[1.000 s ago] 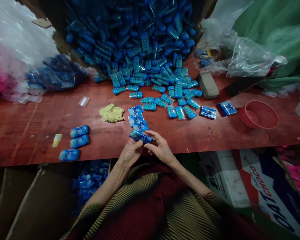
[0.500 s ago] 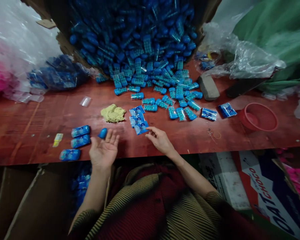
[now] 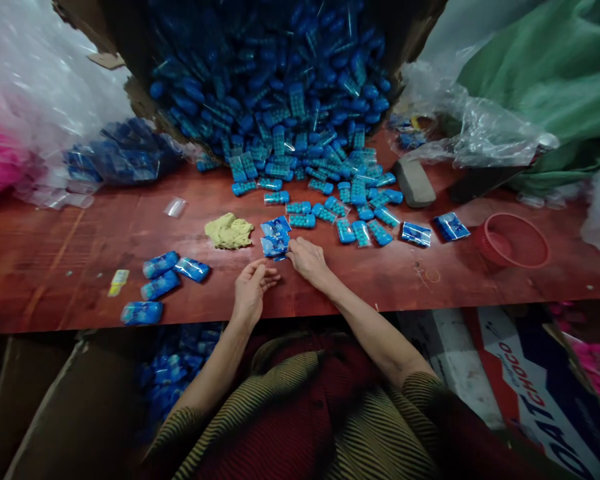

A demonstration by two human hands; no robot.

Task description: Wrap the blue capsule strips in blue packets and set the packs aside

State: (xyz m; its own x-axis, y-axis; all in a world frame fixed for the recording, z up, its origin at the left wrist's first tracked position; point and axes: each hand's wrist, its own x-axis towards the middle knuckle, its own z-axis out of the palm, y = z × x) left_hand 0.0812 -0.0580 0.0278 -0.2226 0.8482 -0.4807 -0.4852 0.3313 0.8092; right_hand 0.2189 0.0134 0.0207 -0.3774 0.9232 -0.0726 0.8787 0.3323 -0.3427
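Note:
Small blue printed sleeves (image 3: 275,233) lie overlapping on the red tabletop in front of me. My right hand (image 3: 307,260) is closed at their right edge, with its fingertips pinching the nearest sleeve. Close by on the left is my left hand (image 3: 251,290). Its thumb and index finger are pressed together, the other fingers partly curled; whatever may lie between them is too small to make out. Farther left rest several blue-wrapped bottles (image 3: 160,285), one of them tilted beside the rest (image 3: 193,269). A crumpled yellow cloth (image 3: 229,231) sits just behind my left hand.
Clear bottles of blue balls (image 3: 300,221) spill from a large torn carton (image 3: 135,100) at the back. To the right are a grey block (image 3: 415,183), two flat blue packs (image 3: 417,233) and a red basket (image 3: 515,241). A yellow-white label (image 3: 118,283) lies left.
My left hand has moved right, towards the sleeves, and its fingers have closed. A blue-wrapped bottle now lies beside the others. My right hand has closed on the nearest sleeve and shifted it slightly.

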